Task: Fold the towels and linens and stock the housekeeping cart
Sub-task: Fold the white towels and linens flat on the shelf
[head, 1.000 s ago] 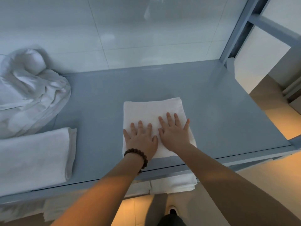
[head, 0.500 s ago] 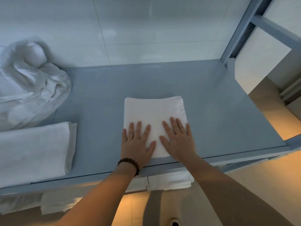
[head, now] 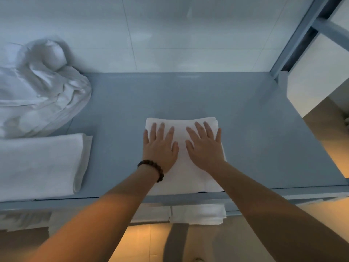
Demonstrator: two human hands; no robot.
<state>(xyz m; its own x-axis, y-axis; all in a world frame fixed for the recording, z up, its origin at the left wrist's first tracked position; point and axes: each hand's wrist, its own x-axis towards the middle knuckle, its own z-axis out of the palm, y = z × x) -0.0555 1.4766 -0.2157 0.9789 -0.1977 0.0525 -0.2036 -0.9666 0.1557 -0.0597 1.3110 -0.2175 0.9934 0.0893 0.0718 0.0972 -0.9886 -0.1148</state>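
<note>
A small white folded towel (head: 188,178) lies near the front edge of the grey-blue cart shelf (head: 255,129). Both my hands lie flat on its far half with fingers straight and spread. My left hand (head: 160,146), with a dark bead bracelet at the wrist, presses the towel's left side. My right hand (head: 205,146) presses its right side. A larger folded white towel (head: 39,165) lies at the shelf's left front. Behind it sits a crumpled heap of white linen (head: 39,91).
A tiled wall (head: 170,35) rises behind the shelf. A grey-blue upright post (head: 294,36) stands at the back right corner. Folded white towels (head: 196,214) show on a lower shelf under the front edge. A tan floor lies below and to the right.
Both hands have slid away from me over the towel, from its near half to its far half, fingers staying flat. The camera has tilted slightly.
</note>
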